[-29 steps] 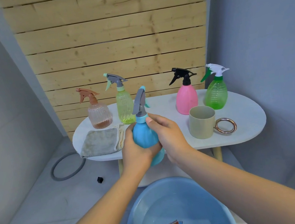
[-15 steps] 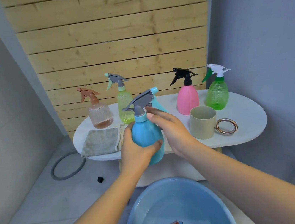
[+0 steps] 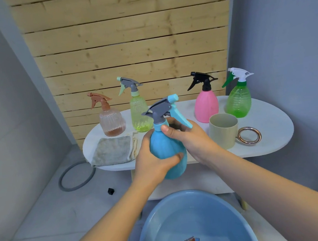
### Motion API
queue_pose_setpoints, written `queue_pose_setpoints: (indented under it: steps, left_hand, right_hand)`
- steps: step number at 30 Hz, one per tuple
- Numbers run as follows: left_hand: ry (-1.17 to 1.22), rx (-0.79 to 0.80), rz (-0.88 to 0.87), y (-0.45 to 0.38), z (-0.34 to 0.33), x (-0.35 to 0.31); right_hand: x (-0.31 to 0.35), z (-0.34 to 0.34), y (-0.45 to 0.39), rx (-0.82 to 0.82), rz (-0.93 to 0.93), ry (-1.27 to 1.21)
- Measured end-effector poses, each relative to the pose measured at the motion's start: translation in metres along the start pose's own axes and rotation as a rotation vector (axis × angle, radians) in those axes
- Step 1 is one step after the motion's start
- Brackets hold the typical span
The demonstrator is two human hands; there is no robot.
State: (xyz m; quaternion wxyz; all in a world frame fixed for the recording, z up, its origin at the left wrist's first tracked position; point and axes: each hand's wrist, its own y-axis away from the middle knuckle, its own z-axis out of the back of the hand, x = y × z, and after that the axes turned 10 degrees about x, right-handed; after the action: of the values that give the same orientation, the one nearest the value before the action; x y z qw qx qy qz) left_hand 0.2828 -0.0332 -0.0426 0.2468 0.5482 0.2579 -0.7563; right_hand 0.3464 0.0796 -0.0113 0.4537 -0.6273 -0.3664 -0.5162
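Head view, one entry.

Item: blue spray bottle (image 3: 166, 149), held upright in the air in front of the table's (image 3: 270, 122) near edge and above the far rim of the blue basin (image 3: 195, 210). Its grey spray head (image 3: 161, 110) is on the neck, trigger pointing to the right.

Holds: the left hand (image 3: 151, 161) is wrapped round the bottle's belly, thumb across the front. The right hand (image 3: 195, 142) has its thumb on the shoulder just below the collar. Its fingers pass behind the neck under the trigger and are mostly hidden, so it probably clasps the neck, though how firmly cannot be told.

Step in hand, as judged: unscrewing the spray head.

Handling notes:
- Keep the left hand as the anchor and do not squeeze the soft belly, or the contents may well up.
- Turn with the right hand at the collar, not the trigger, which would only flex.
- Keep the bottle upright and over the basin so drips land there.
- Once loose, lift the head straight up so that any tube under it clears the neck.

Also on the table:
- Back row: clear brown bottle (image 3: 112, 122), yellow-green bottle (image 3: 139, 114), pink bottle (image 3: 206, 106) and green bottle (image 3: 238, 100).
- Front left: grey cloth (image 3: 113, 151).
- Front right: beige cup (image 3: 223, 132) with a metal ring (image 3: 248, 128) just beside it.
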Motion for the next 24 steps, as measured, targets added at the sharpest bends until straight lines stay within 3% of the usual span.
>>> queue_pose_setpoints:
  steps: [6,14,24]
  left_hand:
    - [0.006,0.044,-0.019,0.003,0.002,-0.003]
    - [0.028,0.323,-0.005,0.005,0.016,-0.006]
    - [0.059,0.459,0.029,0.001,0.015,-0.005]
  right_hand:
    - [0.003,-0.008,0.006,-0.113,0.074,0.209]
    - [0.015,0.027,0.004,0.301,-0.112,0.09]
    - [0.02,0.044,0.005,0.377,-0.127,0.187]
